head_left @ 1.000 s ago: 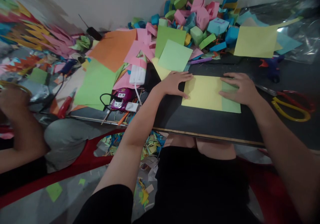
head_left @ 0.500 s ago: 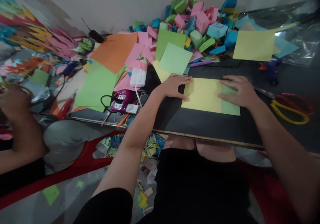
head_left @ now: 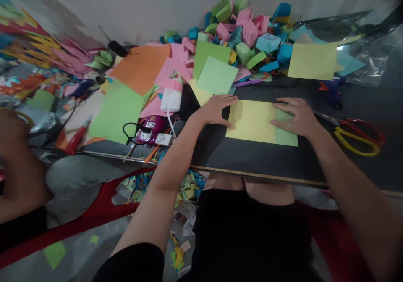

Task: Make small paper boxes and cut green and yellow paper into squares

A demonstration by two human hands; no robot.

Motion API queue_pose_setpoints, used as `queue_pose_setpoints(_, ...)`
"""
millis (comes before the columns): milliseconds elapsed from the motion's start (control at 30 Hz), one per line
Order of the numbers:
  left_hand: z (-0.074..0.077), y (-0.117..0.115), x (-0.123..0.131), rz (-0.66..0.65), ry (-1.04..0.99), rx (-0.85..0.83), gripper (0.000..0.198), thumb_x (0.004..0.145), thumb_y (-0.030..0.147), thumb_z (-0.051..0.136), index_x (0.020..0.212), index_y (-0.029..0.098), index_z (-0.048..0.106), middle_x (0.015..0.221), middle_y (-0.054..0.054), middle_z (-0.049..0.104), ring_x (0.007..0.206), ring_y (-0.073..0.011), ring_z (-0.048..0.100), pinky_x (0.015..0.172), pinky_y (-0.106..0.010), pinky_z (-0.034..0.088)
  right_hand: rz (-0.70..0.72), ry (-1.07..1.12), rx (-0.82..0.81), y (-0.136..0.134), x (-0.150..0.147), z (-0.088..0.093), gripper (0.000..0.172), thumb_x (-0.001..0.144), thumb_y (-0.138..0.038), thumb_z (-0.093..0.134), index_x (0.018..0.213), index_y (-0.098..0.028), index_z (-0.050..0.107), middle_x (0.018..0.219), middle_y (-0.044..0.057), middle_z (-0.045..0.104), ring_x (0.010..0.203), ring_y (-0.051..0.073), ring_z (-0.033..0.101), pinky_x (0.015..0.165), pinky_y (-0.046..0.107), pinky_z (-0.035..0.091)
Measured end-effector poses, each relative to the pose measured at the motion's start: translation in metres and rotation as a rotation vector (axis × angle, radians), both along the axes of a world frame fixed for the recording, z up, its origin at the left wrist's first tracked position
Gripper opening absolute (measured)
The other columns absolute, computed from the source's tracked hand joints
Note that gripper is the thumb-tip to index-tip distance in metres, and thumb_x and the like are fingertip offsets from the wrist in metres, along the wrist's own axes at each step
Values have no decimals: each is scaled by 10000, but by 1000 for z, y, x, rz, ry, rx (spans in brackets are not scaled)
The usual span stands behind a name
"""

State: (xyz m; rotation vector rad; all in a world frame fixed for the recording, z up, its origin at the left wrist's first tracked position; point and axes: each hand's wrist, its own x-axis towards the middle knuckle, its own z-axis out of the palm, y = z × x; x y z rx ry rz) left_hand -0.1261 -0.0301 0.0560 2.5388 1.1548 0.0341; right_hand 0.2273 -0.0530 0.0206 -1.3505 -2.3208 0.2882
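Observation:
A yellow sheet of paper (head_left: pixel 252 120) lies flat on the dark table (head_left: pixel 252 158) in front of me. A light green sheet (head_left: pixel 286 138) shows along its right side. My left hand (head_left: pixel 217 110) rests at the yellow sheet's left edge, thumb and fingers spread, fingertips touching the paper. My right hand (head_left: pixel 296 116) lies over the light green strip, its fingers apart and reaching onto the yellow sheet's right edge. Right of that hand lie scissors (head_left: pixel 359 137) with one red and one yellow handle.
Folded paper pieces (head_left: pixel 248 32) are heaped at the back. Orange paper (head_left: pixel 143 67), green sheets (head_left: pixel 116 112) and a purple power strip (head_left: pixel 149 128) lie to the left. A blue glue gun (head_left: pixel 335 93) stands beyond the scissors. A co-worker's arm (head_left: pixel 19 160) is at far left.
The whole view has shifted slightly. Both hands keep the same place on the yellow and green sheets. At far left the co-worker's hand has moved a little.

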Motion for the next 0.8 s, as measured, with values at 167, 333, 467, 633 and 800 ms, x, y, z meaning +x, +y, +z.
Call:
queue_pose_setpoints(167,-4,0,-3,76,-20,78,1298,674,875,751,1709,304,214,1807,-132,80,1660,-437,47,1315,-629,153,1,9,-18,-2,-1,3,654,835,-680,682,1418,-384,698,1478,52,654,1344,416,596,1172,678,416)
queue_pose_setpoints(333,-5,-1,-2,140,13,56,1313,632,907,750,1687,269,298,1809,-145,-3,1641,-504,-24,1286,-723,148,-7,7,-20,-1,-1,2,664,832,-688,679,1398,-344,718,1481,74,653,1344,416,597,1185,671,404)
queue_pose_setpoints(467,-7,-1,-2,138,12,48,1204,666,884,744,1644,265,410,1810,-127,41,1645,-488,5,1294,-710,154,-6,24,-9,0,-1,1,661,826,-701,673,1365,-324,741,1469,84,663,1327,403,615,1176,657,421)
queue_pose_setpoints(633,-8,-1,-4,124,30,41,1189,689,859,741,1649,246,401,1805,-145,73,1647,-474,31,1293,-699,166,-9,31,-26,-1,-2,2,639,827,-683,685,1375,-358,732,1471,63,662,1339,404,606,1178,658,421)
queue_pose_setpoints(800,-7,0,-5,107,63,50,1200,687,849,750,1658,245,386,1808,-139,51,1648,-476,16,1301,-678,168,-7,17,-9,-1,-2,1,642,828,-683,684,1365,-336,740,1473,75,661,1344,406,605,1176,649,429)
